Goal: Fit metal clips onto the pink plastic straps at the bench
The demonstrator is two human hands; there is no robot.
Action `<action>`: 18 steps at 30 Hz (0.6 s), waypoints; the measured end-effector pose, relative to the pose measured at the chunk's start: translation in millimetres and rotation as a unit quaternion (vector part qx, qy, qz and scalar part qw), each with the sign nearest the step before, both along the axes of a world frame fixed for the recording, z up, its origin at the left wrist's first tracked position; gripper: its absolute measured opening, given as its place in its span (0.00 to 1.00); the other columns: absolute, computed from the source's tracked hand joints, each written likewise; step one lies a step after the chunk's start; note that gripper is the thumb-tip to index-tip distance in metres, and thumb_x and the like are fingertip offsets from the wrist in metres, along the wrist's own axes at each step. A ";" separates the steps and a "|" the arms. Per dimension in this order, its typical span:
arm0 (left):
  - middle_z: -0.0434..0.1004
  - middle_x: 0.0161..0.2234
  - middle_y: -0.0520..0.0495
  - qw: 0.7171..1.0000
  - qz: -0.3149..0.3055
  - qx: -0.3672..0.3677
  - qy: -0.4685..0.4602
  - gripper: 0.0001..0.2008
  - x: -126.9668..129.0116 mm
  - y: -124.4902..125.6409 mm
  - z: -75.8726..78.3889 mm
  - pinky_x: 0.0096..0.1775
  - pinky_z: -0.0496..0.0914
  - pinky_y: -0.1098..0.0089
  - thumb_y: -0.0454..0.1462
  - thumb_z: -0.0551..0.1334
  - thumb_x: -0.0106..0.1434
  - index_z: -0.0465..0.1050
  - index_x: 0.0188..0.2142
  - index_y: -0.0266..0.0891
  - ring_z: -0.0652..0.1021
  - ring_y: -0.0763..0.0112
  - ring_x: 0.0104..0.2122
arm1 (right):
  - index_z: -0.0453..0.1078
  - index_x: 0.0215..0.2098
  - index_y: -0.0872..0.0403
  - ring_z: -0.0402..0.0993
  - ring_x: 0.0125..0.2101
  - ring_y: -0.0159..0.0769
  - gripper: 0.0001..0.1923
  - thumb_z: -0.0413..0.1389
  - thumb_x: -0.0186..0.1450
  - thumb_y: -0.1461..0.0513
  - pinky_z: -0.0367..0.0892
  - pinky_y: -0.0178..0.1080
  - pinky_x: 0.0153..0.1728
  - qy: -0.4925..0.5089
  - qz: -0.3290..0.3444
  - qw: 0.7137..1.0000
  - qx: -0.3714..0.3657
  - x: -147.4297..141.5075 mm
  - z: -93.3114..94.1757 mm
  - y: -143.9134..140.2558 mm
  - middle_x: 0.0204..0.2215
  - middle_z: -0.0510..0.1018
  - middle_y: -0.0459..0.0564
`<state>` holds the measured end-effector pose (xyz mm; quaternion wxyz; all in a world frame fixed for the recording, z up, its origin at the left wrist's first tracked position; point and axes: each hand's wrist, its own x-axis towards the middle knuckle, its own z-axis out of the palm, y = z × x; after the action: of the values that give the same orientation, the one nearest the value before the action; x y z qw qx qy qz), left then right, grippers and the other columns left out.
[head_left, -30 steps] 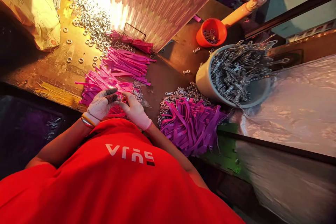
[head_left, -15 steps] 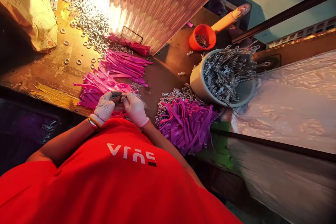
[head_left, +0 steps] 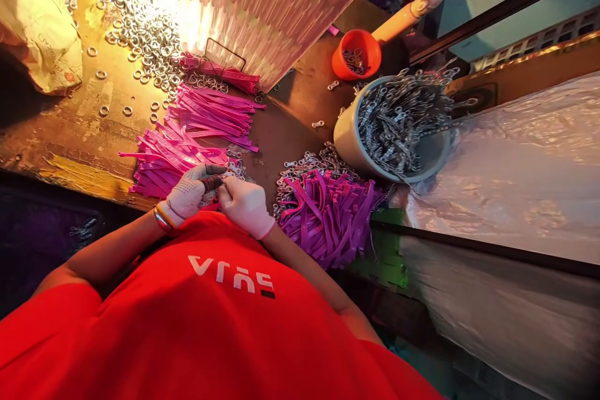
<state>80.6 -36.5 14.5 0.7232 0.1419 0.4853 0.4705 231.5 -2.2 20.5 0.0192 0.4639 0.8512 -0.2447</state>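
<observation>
Both my hands wear white gloves and meet at the near edge of the workbench. My left hand (head_left: 186, 192) and my right hand (head_left: 244, 204) pinch a small piece between their fingertips; a pink strap seems to be part of it, but the fingers hide most of it. Directly beyond them lies a pile of pink plastic straps (head_left: 174, 156). A second stack of pink straps (head_left: 213, 114) lies farther back. A heap of purple straps (head_left: 328, 212) sits to the right of my right hand, with small metal rings (head_left: 300, 172) around it.
A grey bucket (head_left: 349, 140) full of metal clips stands at right. An orange scoop (head_left: 359, 57) lies behind it. Loose metal rings (head_left: 140, 25) spread at back left beside a paper sack (head_left: 37, 25). A tall stack of pale strips (head_left: 272, 0) rises behind.
My hands have stayed together on the same small piece. The view has shifted a little, so everything on the bench sits slightly further left.
</observation>
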 end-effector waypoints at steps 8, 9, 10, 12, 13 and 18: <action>0.77 0.34 0.44 0.876 -0.204 0.155 0.409 0.12 8.1 93.2 -60.4 0.37 0.72 0.69 0.36 0.58 0.69 0.78 0.45 0.33 0.76 0.69 0.31 | 0.70 0.36 0.51 0.67 0.30 0.34 0.20 0.46 0.73 0.47 0.60 0.35 0.34 0.207 -0.311 0.920 -0.117 16.0 -39.7 8.6 0.27 0.75 0.43; 0.79 0.39 0.40 0.803 -0.254 0.172 0.511 0.12 5.8 114.3 -71.6 0.44 0.73 0.66 0.35 0.58 0.70 0.79 0.44 0.33 0.78 0.64 0.38 | 0.70 0.36 0.51 0.66 0.30 0.34 0.21 0.46 0.72 0.46 0.60 0.35 0.34 0.222 -0.329 0.911 -0.110 20.1 -40.5 11.6 0.27 0.74 0.43; 0.79 0.44 0.36 0.779 -0.270 0.168 0.541 0.11 3.8 134.7 -82.4 0.49 0.71 0.62 0.34 0.59 0.69 0.79 0.44 0.30 0.79 0.58 0.45 | 0.69 0.36 0.51 0.66 0.30 0.34 0.21 0.47 0.71 0.45 0.60 0.35 0.35 0.233 -0.343 0.904 -0.108 24.0 -41.0 13.8 0.27 0.73 0.43; 0.76 0.52 0.31 0.725 -0.311 0.155 0.594 0.14 2.0 169.0 -101.8 0.52 0.70 0.58 0.32 0.58 0.68 0.78 0.49 0.30 0.78 0.52 0.50 | 0.69 0.35 0.51 0.64 0.30 0.33 0.22 0.47 0.71 0.44 0.60 0.35 0.34 0.249 -0.356 0.892 -0.125 30.6 -42.3 15.4 0.26 0.71 0.42; 0.74 0.55 0.30 0.697 -0.335 0.146 0.618 0.16 2.2 181.5 -109.7 0.51 0.70 0.58 0.31 0.57 0.68 0.77 0.52 0.31 0.78 0.51 0.51 | 0.69 0.35 0.51 0.63 0.30 0.33 0.22 0.47 0.70 0.44 0.60 0.35 0.34 0.254 -0.360 0.887 -0.140 33.1 -43.6 15.0 0.26 0.70 0.41; 0.66 0.62 0.28 0.602 -0.400 0.133 0.678 0.22 7.8 203.1 -127.5 0.45 0.71 0.58 0.33 0.51 0.72 0.68 0.63 0.38 0.81 0.51 0.47 | 0.69 0.33 0.52 0.60 0.28 0.32 0.22 0.49 0.70 0.44 0.58 0.34 0.31 0.263 -0.376 0.868 -0.191 37.8 -53.4 11.4 0.24 0.67 0.40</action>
<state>88.4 166.6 -113.0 0.2758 0.6946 0.6633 -0.0382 269.4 9.3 -32.9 -0.2105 0.6545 0.5226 -0.5042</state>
